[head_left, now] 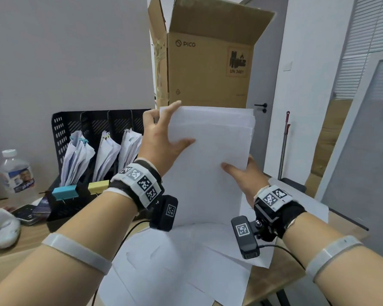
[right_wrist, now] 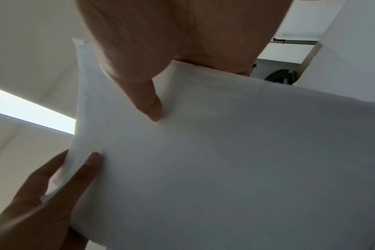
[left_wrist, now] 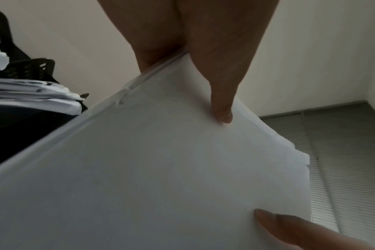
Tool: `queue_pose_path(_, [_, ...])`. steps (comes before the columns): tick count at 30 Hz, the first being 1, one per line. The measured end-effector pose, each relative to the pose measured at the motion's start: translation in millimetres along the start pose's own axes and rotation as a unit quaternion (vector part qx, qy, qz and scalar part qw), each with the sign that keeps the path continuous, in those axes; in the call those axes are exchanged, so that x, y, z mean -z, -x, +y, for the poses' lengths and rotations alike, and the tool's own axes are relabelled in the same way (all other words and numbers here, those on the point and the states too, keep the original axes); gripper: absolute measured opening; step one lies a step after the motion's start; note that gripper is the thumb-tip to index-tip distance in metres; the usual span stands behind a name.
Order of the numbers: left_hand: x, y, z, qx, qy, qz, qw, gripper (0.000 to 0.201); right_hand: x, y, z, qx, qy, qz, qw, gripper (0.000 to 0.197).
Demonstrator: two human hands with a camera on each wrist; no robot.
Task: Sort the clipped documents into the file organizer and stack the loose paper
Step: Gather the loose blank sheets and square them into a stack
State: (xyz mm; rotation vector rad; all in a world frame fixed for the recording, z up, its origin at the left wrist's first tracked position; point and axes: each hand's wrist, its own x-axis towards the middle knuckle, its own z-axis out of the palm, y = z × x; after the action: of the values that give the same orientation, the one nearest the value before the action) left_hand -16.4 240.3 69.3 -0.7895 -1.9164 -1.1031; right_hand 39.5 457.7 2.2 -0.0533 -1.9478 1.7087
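Both hands point(head_left: 164, 138) point(head_left: 243, 175) grip the upright loose paper point(head_left: 210, 155); only the head view shows the filled file organizer point(head_left: 60, 129).

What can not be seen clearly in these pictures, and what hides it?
- Fingers of the right hand: head view, behind the held paper stack; only the thumb shows.
- Third slot of the file organizer: head view, lower part hidden by the left hand and wrist.
- Water bottle label: head view, too small to read.
- Sheet count in the stack: all views, edges overlap.
- Cardboard box inside: head view, hidden by its own wall.
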Motion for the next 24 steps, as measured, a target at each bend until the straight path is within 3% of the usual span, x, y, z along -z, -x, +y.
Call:
queue_pose_path(2, [-1.6, 1.5, -4.1, 0.021, -0.008, 0.006, 1.000, 0.075, -0.7, 2.5, -0.7, 0.004, 0.005, -0.006, 1.000, 0.032])
queue_pose_path(6, [-4.5, 8.0, -6.7, -0.002, -0.016, 0.012, 1.000, 0.057, 0.4, 4.3, 4.2, -0.011, 0.004, -0.007, 1.000, 0.024])
queue_pose_path(8, [-4.1, 8.4, -8.0, -0.004, -0.004, 0.020, 1.000, 0.056, 0.5, 5.1, 5.1, -0.023, 0.007, -0.004, 1.000, 0.027])
queue_pose_path(10, [-2.2, 7.2, -8.2, 0.007, 0.038, 0.030, 0.999, 0.070, 1.9, 3.3, 6.4, -0.022, 0.006, -0.002, 1.000, 0.029])
queue_pose_path(12, [-1.5, 10.1, -11.5, 0.063, 0.124, 0.037, 0.990, 0.086, 1.3, 4.0, 5.7, -0.025, -0.007, -0.005, 1.000, 0.029])
queue_pose_path(16, [-17.3, 41.0, -33.1, 0.219, 0.282, -0.036, 0.933, 0.073, -1.4, 6.6, 15.0, -0.079, -0.067, -0.006, 0.995, 0.034])
queue_pose_path(20, [-31.6, 80.8, -54.8, 0.276, 0.306, -0.081, 0.907, 0.059, -3.1, 10.1, 16.4, -0.117, -0.125, 0.007, 0.985, 0.024])
queue_pose_path(24, [-38.7, 99.0, -68.3, 0.334, 0.292, -0.126, 0.887, 0.033, 1.1, 13.2, 20.4, -0.150, -0.044, -0.028, 0.987, 0.023])
